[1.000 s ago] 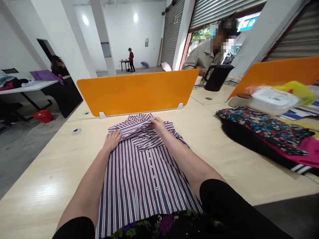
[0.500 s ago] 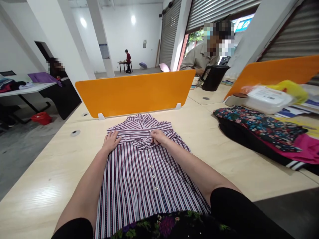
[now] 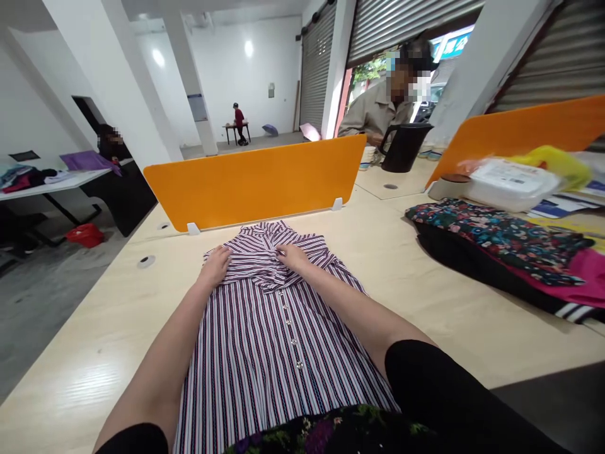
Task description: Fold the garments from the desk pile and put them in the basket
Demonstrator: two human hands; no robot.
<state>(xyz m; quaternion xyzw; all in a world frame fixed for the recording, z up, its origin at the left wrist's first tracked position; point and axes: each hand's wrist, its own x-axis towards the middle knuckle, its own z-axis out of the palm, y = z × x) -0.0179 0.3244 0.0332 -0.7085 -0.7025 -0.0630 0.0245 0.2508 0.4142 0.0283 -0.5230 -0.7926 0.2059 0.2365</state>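
Note:
A striped shirt in white, dark and red lies front up on the table, collar pointing away from me. Small shiny buttons run down its middle. Its sleeves are folded across the chest. My left hand is at the left end of the folded sleeve, its fingers bent over the cloth and its thumb hidden. Near the centre of the chest, my right hand pinches the striped fabric between thumb and fingers. The shirt's lower end runs under my floral clothing.
An orange divider stands behind the shirt. Folded floral clothes lie at the right, beside a white plastic box and a yellow bag. Beyond the divider are a black jug and a seated person.
My right hand has moved slightly left and up along the chest fabric. My left hand has shifted a little right, and its fingers have gone from lying flat to bent.

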